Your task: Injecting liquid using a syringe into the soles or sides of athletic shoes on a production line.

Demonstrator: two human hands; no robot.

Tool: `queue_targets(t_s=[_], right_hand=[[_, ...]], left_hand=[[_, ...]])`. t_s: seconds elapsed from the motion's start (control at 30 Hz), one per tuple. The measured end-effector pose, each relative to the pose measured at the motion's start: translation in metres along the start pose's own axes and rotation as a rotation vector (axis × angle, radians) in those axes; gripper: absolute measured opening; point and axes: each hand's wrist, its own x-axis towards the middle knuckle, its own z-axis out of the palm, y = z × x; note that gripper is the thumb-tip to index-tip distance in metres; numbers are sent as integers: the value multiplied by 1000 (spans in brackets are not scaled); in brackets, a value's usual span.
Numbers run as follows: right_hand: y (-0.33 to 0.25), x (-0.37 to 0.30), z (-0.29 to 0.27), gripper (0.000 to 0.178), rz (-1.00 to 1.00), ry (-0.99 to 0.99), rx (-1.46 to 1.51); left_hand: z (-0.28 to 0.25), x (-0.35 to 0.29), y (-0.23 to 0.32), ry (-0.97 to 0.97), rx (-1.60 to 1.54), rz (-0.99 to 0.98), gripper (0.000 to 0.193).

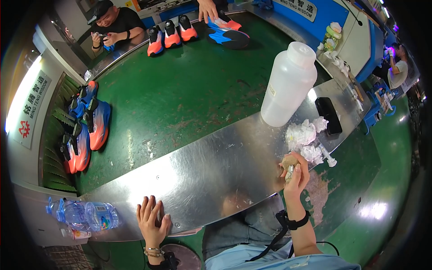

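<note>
My left hand [153, 220] lies palm down on the front edge of the metal ledge [193, 180], its fingers stretched out and holding nothing. Closed round a tan, crumpled-looking lump [289, 162] is my right hand [298, 180], over the ledge's edge at the right. A paler bit shows in the fingers below the lump; its kind is unclear. Crumpled white paper [303, 137] lies just beyond that hand. Behind the paper stands a large white plastic bottle [288, 90], with a black oblong case [328, 116] to its right.
Orange-and-blue sneakers [96, 123] stand on the green belt [180, 99] at the left, and more [171, 35] at the far side. A co-worker's hand [208, 10] touches one sneaker [228, 36]. Clear plastic bottles [101, 216] lie at the near left. Another person [114, 27] sits beyond the belt.
</note>
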Motion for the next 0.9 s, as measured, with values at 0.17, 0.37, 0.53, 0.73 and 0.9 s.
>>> queue_targets(t_s=[0.17,0.37,0.53,0.73,0.9], right_hand=[[-2,1,0,32,4,-8,-19],[0,1,1,33,-2,-11,-22],[2,1,1,34,4,11,11],[3,0,0,34,-19,-35,26],[4,2,-5,33,13,5,19]], left_hand=[[0,0,0,2,1,-1,39],[0,1,1,9,-5,9,38],[1,3,0,4,-2,6,39],[-19,41,-3,63,-264,-37,38],[-15,186,69,-297,-905,6,31]])
